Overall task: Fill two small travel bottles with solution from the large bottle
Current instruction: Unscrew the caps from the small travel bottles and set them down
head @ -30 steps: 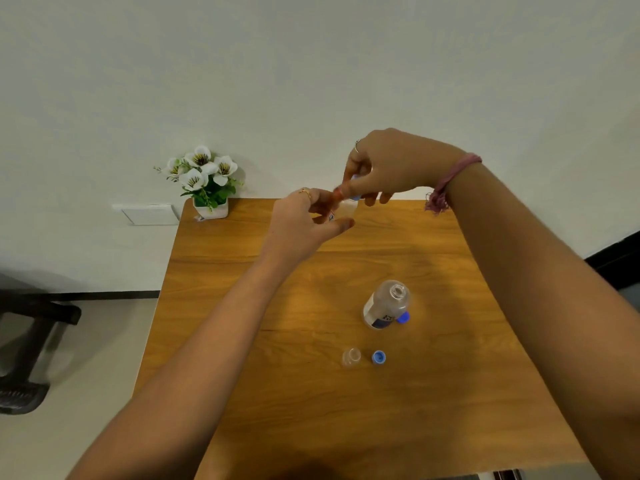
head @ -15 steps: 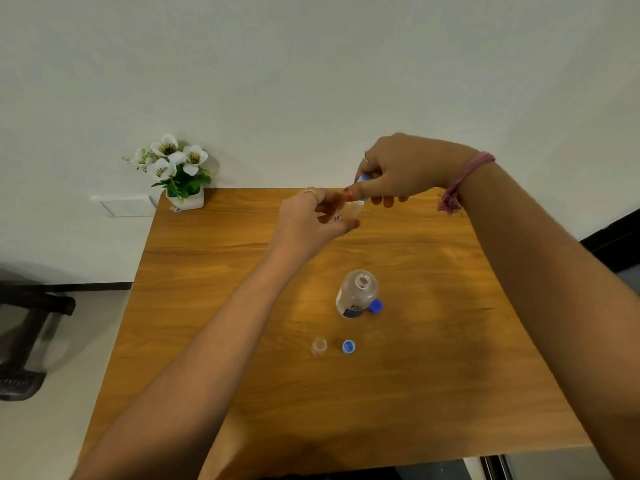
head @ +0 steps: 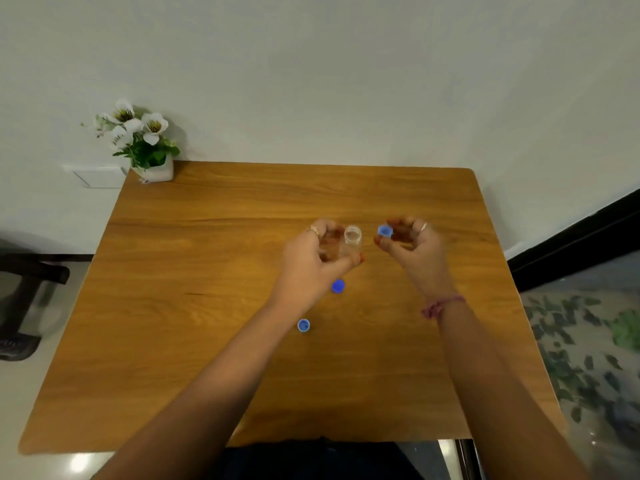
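My left hand (head: 308, 265) grips a small clear travel bottle (head: 353, 239), upright and uncapped, above the middle of the wooden table (head: 207, 271). Just to its right, my right hand (head: 417, 249) pinches the bottle's small blue cap (head: 384, 231) between thumb and fingers, apart from the bottle. A larger blue cap (head: 338, 286) lies on the table below my left hand. Another small blue cap (head: 303, 325) lies beside my left forearm. The large bottle and the second small bottle are out of sight, where my left hand and forearm cover the table.
A white pot of white flowers (head: 152, 168) stands at the table's far left corner by the wall. A dark chair (head: 24, 296) is on the floor to the left. A patterned rug (head: 588, 341) lies to the right.
My hands have come down and apart: the cap is off the small bottle and in my right hand. The view has tilted down, and my left arm now covers the large bottle.
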Motion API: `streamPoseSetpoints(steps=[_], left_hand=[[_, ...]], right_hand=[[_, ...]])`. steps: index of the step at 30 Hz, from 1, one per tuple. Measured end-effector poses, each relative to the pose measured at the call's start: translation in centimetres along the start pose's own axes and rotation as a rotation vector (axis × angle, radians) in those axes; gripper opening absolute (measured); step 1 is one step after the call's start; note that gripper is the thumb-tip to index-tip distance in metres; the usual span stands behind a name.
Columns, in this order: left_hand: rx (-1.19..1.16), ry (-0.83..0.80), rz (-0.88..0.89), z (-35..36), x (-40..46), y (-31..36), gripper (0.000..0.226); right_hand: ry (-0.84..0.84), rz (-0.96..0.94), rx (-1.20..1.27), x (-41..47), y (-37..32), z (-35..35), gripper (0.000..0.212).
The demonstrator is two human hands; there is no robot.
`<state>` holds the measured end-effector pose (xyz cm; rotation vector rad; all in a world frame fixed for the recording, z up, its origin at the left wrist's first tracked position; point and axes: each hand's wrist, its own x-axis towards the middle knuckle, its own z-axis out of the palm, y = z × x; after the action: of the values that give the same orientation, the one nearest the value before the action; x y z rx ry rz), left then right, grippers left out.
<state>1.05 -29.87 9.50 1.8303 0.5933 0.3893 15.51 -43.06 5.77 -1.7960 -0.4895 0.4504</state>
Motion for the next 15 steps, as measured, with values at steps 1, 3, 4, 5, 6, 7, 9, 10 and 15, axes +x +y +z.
streamPoseSetpoints(steps=[1,3,4,5,6,7,9,10,15], left_hand=[[0.055,-0.008,0.001,0.6,-0.8,-0.5,0.039],[0.146,-0.023,-0.027,1.8,-2.4,-1.8,0.037],[0.170,-0.033,-0.060,2.3,-3.0,-2.6,0.037],[0.190,-0.044,-0.105,3.0,-3.5,-3.4,0.038],[0.210,-0.053,-0.147,3.7,-4.0,-4.2,0.038],[0.219,-0.059,-0.179,4.3,-4.4,-4.9,0.038],[0.206,-0.069,-0.216,5.4,-4.9,-6.4,0.037],[0.211,-0.075,-0.235,5.9,-5.1,-7.1,0.036],[0.222,-0.071,-0.365,7.8,-5.8,-10.1,0.031]], right_hand=[[0.001,0.036,0.013,-0.9,2.0,0.2,0.032],[-0.019,0.115,-0.005,-2.6,5.6,0.5,0.033],[-0.031,0.151,-0.026,-3.5,7.0,0.6,0.033],[-0.043,0.179,-0.044,-4.2,8.2,0.6,0.034],[-0.051,0.194,-0.061,-4.8,9.2,0.6,0.033],[-0.057,0.193,-0.078,-5.3,9.9,0.6,0.032],[-0.071,0.186,-0.112,-6.1,10.9,0.8,0.035],[-0.088,0.188,-0.127,-6.4,11.3,0.8,0.037],[-0.184,0.168,-0.258,-7.5,12.7,1.1,0.042]])
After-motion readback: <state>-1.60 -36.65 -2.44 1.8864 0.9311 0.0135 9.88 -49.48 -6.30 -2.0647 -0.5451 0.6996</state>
